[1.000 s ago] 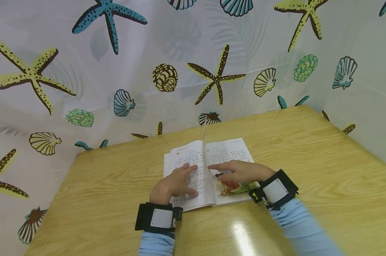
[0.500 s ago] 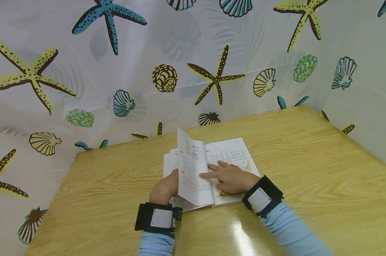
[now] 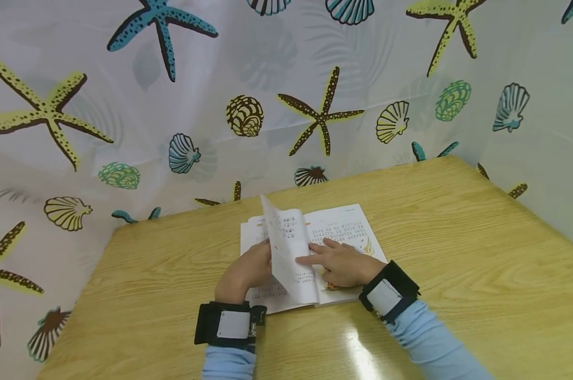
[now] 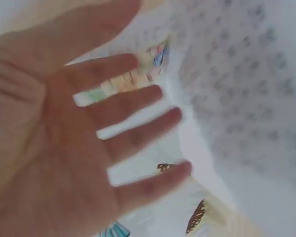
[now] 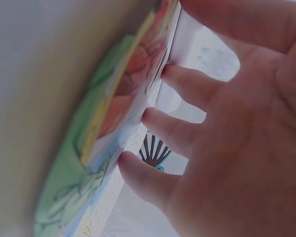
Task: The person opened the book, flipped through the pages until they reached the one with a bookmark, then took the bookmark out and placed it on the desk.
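Note:
An open book point(image 3: 336, 219) lies on the table, with printed text on both sides and a coloured picture on the right-hand page. One loose page point(image 3: 286, 248) stands up from the spine and leans left. My left hand point(image 3: 247, 268) is at the left side of the book, its fingers partly hidden behind that leaning page. In the left wrist view its fingers point(image 4: 138, 140) are extended and spread, their tips close to the page. My right hand point(image 3: 347, 265) rests over the right-hand page, index finger reaching across the spine against the leaning page's base, the other fingers spread.
The wooden table point(image 3: 172, 264) runs under the book and both forearms. Behind it and on the right hangs a white cloth point(image 3: 276, 47) printed with starfish and shells. Each wrist wears a black strap point(image 3: 229, 324) with a pale plate.
The page has swung from upright over to the left, in front of my left hand. My right hand has shifted left across the spine. The left hand has drawn slightly left.

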The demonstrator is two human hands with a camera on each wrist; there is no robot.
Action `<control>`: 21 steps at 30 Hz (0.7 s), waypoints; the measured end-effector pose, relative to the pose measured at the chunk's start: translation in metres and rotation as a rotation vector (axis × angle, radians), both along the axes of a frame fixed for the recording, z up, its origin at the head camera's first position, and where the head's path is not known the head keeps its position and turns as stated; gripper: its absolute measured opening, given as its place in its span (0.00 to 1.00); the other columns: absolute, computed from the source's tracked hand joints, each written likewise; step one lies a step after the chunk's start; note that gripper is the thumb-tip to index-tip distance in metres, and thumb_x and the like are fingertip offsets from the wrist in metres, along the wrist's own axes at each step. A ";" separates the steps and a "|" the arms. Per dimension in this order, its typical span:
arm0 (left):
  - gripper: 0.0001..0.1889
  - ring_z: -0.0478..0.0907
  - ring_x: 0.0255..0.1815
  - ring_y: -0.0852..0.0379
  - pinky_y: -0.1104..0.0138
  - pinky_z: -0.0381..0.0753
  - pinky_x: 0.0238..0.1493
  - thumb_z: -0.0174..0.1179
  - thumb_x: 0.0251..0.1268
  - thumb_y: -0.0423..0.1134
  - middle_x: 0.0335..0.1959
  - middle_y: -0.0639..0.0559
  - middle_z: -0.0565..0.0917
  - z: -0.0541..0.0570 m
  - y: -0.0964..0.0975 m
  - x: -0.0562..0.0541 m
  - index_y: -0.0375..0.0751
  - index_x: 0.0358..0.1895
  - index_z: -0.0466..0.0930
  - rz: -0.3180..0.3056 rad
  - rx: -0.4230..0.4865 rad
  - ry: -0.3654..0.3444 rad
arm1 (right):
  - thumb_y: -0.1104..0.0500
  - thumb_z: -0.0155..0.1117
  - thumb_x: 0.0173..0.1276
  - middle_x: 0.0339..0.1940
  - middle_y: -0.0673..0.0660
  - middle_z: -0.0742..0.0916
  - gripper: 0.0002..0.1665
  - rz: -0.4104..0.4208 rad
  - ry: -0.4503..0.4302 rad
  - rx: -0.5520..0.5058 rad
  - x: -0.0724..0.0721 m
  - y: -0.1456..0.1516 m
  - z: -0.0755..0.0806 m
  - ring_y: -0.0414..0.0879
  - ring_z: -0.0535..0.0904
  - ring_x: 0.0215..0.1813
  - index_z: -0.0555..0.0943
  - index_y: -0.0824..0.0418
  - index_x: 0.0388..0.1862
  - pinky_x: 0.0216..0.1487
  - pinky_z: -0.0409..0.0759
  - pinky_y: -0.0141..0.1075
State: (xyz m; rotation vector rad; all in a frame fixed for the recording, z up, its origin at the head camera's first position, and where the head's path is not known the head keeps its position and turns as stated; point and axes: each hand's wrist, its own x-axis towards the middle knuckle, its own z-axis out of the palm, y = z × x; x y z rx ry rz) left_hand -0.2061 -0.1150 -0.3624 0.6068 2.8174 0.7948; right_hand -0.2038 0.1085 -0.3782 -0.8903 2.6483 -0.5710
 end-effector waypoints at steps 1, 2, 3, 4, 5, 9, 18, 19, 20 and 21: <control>0.25 0.77 0.62 0.42 0.50 0.74 0.65 0.65 0.67 0.30 0.63 0.37 0.79 0.002 0.000 -0.001 0.32 0.66 0.75 0.011 0.002 0.020 | 0.68 0.51 0.71 0.78 0.68 0.65 0.33 -0.006 -0.004 0.003 0.000 0.000 0.000 0.73 0.53 0.78 0.74 0.51 0.74 0.71 0.55 0.70; 0.27 0.74 0.67 0.40 0.49 0.71 0.68 0.64 0.68 0.30 0.67 0.36 0.76 0.003 -0.001 -0.002 0.32 0.70 0.72 0.016 0.001 0.046 | 0.68 0.51 0.71 0.78 0.68 0.65 0.33 -0.010 -0.007 0.004 0.000 -0.001 0.000 0.73 0.53 0.78 0.74 0.51 0.74 0.71 0.55 0.70; 0.28 0.69 0.71 0.40 0.49 0.68 0.70 0.63 0.69 0.30 0.70 0.36 0.73 0.005 -0.001 -0.002 0.31 0.72 0.69 0.026 0.003 0.070 | 0.68 0.52 0.71 0.78 0.67 0.65 0.33 -0.013 -0.008 0.007 0.000 -0.001 0.000 0.73 0.53 0.78 0.74 0.51 0.74 0.71 0.55 0.70; 0.28 0.66 0.74 0.39 0.48 0.66 0.72 0.61 0.70 0.29 0.72 0.36 0.71 0.007 -0.001 -0.002 0.31 0.72 0.68 0.027 -0.005 0.100 | 0.68 0.52 0.71 0.78 0.67 0.66 0.33 -0.015 -0.006 0.010 0.000 -0.001 0.000 0.73 0.54 0.78 0.74 0.50 0.74 0.71 0.55 0.70; 0.27 0.66 0.73 0.39 0.48 0.66 0.71 0.60 0.72 0.29 0.71 0.35 0.71 0.008 -0.001 -0.002 0.30 0.72 0.69 0.024 -0.002 0.133 | 0.68 0.52 0.71 0.78 0.67 0.66 0.33 -0.015 -0.004 0.013 0.000 -0.001 0.000 0.73 0.54 0.78 0.74 0.50 0.74 0.71 0.56 0.70; 0.19 0.71 0.70 0.39 0.49 0.71 0.68 0.55 0.76 0.29 0.68 0.35 0.75 0.015 0.001 0.002 0.31 0.66 0.76 0.013 0.007 0.263 | 0.68 0.51 0.71 0.78 0.67 0.66 0.33 -0.012 0.008 0.022 -0.001 -0.001 -0.001 0.72 0.55 0.77 0.74 0.51 0.74 0.70 0.57 0.70; 0.15 0.69 0.70 0.37 0.47 0.70 0.68 0.54 0.76 0.29 0.67 0.36 0.76 0.029 -0.001 0.009 0.35 0.60 0.81 0.020 0.031 0.401 | 0.68 0.51 0.72 0.79 0.65 0.65 0.33 -0.030 -0.006 0.021 -0.001 -0.001 -0.002 0.71 0.53 0.78 0.74 0.50 0.74 0.72 0.55 0.69; 0.15 0.69 0.70 0.37 0.46 0.70 0.69 0.55 0.76 0.29 0.67 0.36 0.75 0.029 -0.001 0.009 0.35 0.60 0.81 0.013 0.026 0.407 | 0.68 0.51 0.72 0.79 0.66 0.65 0.33 -0.030 -0.007 0.019 -0.001 -0.001 -0.001 0.71 0.53 0.78 0.74 0.50 0.74 0.72 0.55 0.69; 0.15 0.68 0.71 0.36 0.45 0.69 0.69 0.56 0.76 0.30 0.67 0.36 0.75 0.029 -0.001 0.009 0.35 0.60 0.81 0.010 0.015 0.402 | 0.68 0.51 0.71 0.79 0.66 0.65 0.33 -0.029 -0.006 0.019 0.000 -0.001 -0.001 0.72 0.53 0.78 0.74 0.50 0.74 0.71 0.55 0.69; 0.15 0.67 0.71 0.36 0.45 0.68 0.69 0.57 0.75 0.31 0.68 0.36 0.75 0.029 0.000 0.009 0.36 0.61 0.81 0.010 0.000 0.384 | 0.68 0.52 0.71 0.79 0.66 0.66 0.33 -0.029 -0.003 0.019 0.000 -0.002 -0.001 0.72 0.54 0.78 0.75 0.51 0.74 0.71 0.55 0.70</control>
